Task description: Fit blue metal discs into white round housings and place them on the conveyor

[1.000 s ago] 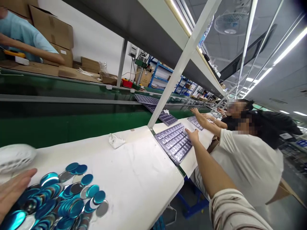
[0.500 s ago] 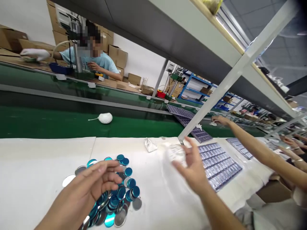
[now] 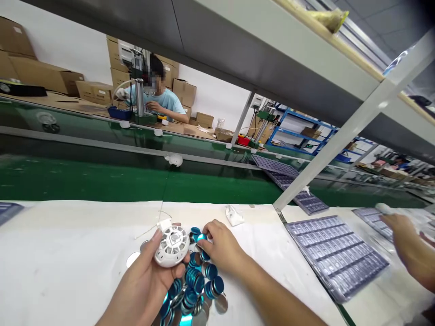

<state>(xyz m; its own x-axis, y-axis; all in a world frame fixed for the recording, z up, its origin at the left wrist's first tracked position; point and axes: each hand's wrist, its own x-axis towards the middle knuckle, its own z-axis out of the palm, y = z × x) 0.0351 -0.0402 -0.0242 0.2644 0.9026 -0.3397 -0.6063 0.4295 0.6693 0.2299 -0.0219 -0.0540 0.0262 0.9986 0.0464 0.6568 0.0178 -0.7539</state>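
Note:
My left hand (image 3: 152, 274) holds a round white plastic housing (image 3: 172, 244) with a spoked vent face turned up and a thin cord at its top. Just right of it, my right hand (image 3: 219, 244) has its thumb and fingers pinched on a blue-faced disc (image 3: 201, 237) at the upper edge of the pile. Many blue and silver round discs (image 3: 194, 280) lie heaped on the white table cover (image 3: 68, 262), partly behind my left hand. A small white part (image 3: 234, 215) rests on the cover beyond my right hand.
A clear compartment tray (image 3: 336, 253) lies at right, near a slanted metal post (image 3: 333, 131). Another person's hand (image 3: 403, 226) is at far right. A white piece (image 3: 174, 160) sits on the green belt (image 3: 84, 181). Across it, a person in light blue (image 3: 170, 100) sits by a press.
The white housing has passed from my right hand to my left. My right hand has moved left to the discs and closed on one. The view has shifted.

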